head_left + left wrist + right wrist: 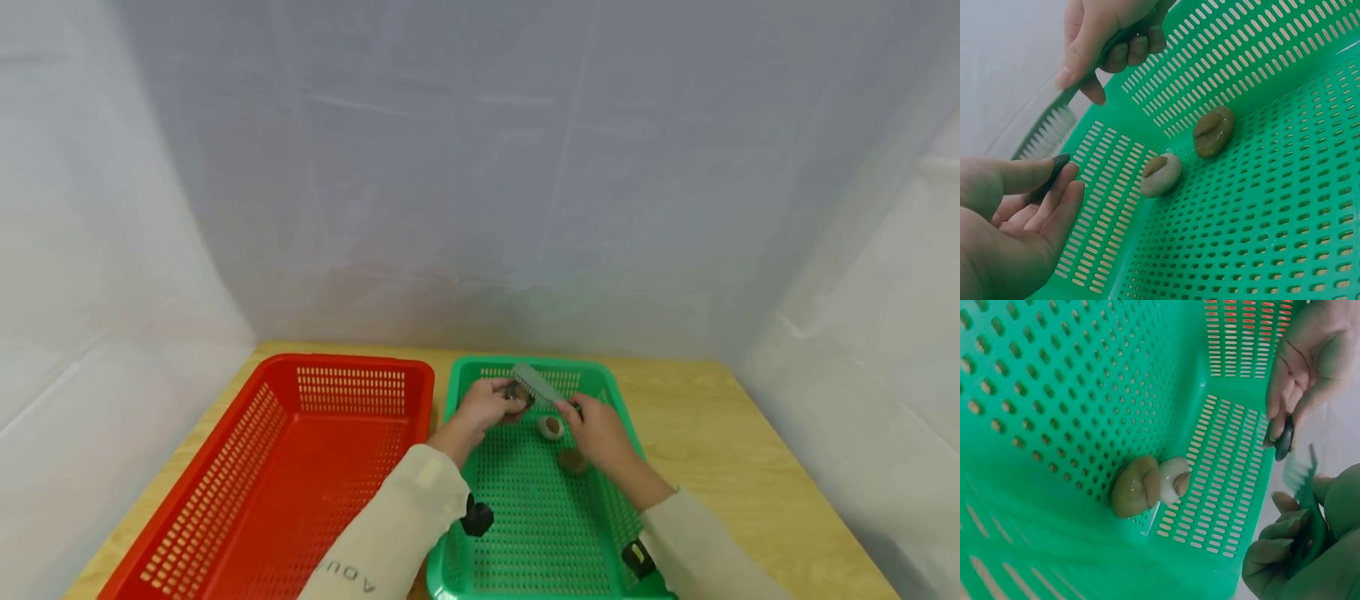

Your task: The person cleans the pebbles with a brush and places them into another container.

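Observation:
My left hand [483,406] pinches a small dark stone [1284,440] between thumb and fingers, over the far end of the green basket [536,533]. In my right hand [597,432] is the handle of a grey-green brush [537,383], its pale bristles pointing toward that stone. The bristles are close beside the stone in the left wrist view. Below the hands, a whitish stone [1163,179] with a brown patch lies on the basket floor. Next to it rests a brown stone [1216,134], also bearing a darker brown patch. Fingers partly cover the dark stone.
A red basket [352,361] with slotted walls stands left of the green one. Both are on a wooden table [697,425]. White sheeting [480,183] hangs behind the table and along both sides. A dark wrist device [477,517] sits at the left cuff.

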`<state>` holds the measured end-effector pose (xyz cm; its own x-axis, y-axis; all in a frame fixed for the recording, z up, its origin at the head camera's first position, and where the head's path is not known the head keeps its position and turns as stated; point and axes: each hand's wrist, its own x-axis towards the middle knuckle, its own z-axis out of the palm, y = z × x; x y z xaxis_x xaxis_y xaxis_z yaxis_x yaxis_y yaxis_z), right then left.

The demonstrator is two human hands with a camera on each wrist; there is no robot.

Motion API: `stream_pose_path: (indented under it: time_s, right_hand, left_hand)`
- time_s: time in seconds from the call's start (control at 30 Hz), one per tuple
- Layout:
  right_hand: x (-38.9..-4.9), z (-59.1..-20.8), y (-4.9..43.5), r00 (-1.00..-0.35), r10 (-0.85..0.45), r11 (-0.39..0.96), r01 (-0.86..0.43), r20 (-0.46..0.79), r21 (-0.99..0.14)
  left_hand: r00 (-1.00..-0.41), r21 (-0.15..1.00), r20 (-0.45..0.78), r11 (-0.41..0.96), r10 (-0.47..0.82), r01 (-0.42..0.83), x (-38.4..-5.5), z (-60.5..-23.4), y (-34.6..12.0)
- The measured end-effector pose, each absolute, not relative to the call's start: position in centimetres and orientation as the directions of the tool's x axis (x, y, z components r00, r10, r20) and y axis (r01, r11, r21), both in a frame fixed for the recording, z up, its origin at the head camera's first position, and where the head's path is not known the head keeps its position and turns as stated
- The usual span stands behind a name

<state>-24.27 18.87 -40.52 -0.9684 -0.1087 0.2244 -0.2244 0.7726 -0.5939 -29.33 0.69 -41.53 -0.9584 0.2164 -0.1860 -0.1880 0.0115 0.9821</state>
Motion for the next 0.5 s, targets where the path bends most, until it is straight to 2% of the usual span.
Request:
stream_pose_path:
  time_s: [0.27,0.5]
  right_hand:
    - [-25.7,-39.1,19.7,-0.986,-0.086,0.733,-0.159,0.141,-0.662]
    - [-25.9,-38.0,18.7,-0.968,-0.209,0.699,-0.248,0.141,-0.671]
  left_hand:
    - [-0.963,0.979,-0.196,-0.017,0.185,-0.203,-30.1,-41.6,0.4]
    - [-0.962,0.977,-0.194,-0.048,0.191,-0.207,-30.4,-41.2,0.1]
